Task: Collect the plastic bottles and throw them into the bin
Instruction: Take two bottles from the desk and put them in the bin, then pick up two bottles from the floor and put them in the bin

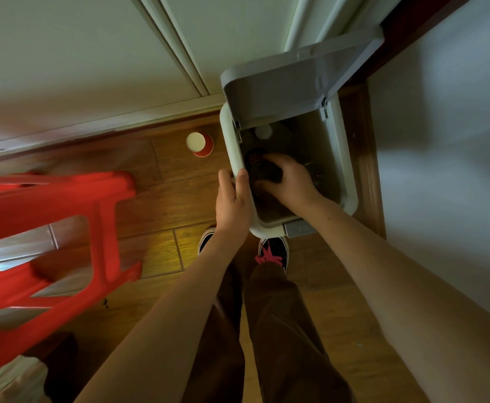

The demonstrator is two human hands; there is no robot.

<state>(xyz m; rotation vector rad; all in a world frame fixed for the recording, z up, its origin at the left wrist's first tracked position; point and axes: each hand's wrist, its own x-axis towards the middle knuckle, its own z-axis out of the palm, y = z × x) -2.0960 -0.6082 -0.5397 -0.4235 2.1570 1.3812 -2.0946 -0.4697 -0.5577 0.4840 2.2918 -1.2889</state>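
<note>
Right of centre in the frame, the bin [351, 196] stands on the wood floor [156, 222] with its lid [290, 80] swung up against the wall behind. The right hand [291, 180] is down inside the opening, fingers wrapped round a dark bottle [264, 170] that sits just below the rim on the left side of the bin. The left hand [233, 200] pinches the bin's left rim, thumb inside and fingers outside, steadying it.

This looks like the drop-in step: the bottle is already past the rim, and the next move, as I judge it, calls only for the right hand to let go and lift straight out. At least one more bottle-like shape lies deeper in the bin, to the right of the hand, and a pale round shape shows near the back; both are too dim to name surely.

Room is tight. The raised lid overhangs the back of the opening, so the hand should come up toward the lower edge of the frame, not backward. A wall closes in on the right of the bin. A foot rests near the pedal [299, 228] at the bin's front, and whether it is pressing I cannot tell.

A red cup [200, 144] stands just left of the bin, and a red stool [49, 242] fills the left of the frame, well apart from the hands.
</note>
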